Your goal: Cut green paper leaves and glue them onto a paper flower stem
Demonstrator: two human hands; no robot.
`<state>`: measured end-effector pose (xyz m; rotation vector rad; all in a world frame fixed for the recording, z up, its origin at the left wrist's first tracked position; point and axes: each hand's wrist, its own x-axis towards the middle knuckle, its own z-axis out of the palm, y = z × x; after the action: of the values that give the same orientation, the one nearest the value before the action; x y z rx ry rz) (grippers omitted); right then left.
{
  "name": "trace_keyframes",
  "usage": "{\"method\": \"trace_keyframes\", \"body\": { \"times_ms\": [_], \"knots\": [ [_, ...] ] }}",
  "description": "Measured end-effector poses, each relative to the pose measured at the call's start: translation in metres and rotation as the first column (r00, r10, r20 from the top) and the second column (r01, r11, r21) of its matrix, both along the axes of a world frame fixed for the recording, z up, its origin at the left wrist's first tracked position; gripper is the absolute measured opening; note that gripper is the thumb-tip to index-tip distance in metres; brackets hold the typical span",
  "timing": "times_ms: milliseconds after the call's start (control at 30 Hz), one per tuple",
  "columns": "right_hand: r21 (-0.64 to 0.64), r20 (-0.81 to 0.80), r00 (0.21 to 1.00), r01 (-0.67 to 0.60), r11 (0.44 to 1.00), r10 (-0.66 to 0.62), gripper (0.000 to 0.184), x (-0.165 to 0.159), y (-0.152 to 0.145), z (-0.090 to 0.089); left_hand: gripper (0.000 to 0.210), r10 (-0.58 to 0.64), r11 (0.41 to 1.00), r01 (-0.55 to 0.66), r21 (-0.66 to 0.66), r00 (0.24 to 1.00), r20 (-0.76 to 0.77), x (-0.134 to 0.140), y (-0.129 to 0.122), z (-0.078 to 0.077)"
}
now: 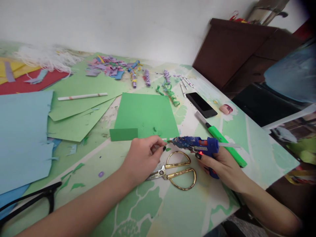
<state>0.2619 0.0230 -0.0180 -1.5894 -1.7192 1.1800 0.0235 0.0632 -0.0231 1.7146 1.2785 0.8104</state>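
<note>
My right hand [219,164] is wrapped around a blue glue gun [208,144] with a small red light lit and a clear glue stick [229,144] poking out of its back. Its nozzle points left, close to the fingertips of my left hand [145,158]. Those fingers are pinched together; whatever they hold is too small to name. Beneath and between my hands lie gold-handled scissors [181,176], their blades partly covered by my left hand. A green paper sheet [148,112] lies just beyond, with a folded-looking darker green strip [123,134] at its near left corner.
A green utility knife [225,144] lies beside my right hand, blade out. Behind it are a black phone [201,104] and several white paper sticks [189,82]. Curled paper pieces [147,78] and a scrap pile [108,64] sit at the back. Black glasses [49,197] rest at front left, near blue paper [24,138].
</note>
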Motion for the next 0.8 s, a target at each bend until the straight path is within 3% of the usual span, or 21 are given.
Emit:
{"method": "trace_keyframes", "body": {
  "times_ms": [800],
  "knots": [
    [-0.002, -0.034, 0.999, -0.002, 1.000, 0.002, 0.029, 0.0001, -0.0021, 0.0007, 0.015, -0.002, 1.000, 0.002, 0.013, 1.000, -0.012, 0.0000, -0.0004, -0.0013]
  ]
}}
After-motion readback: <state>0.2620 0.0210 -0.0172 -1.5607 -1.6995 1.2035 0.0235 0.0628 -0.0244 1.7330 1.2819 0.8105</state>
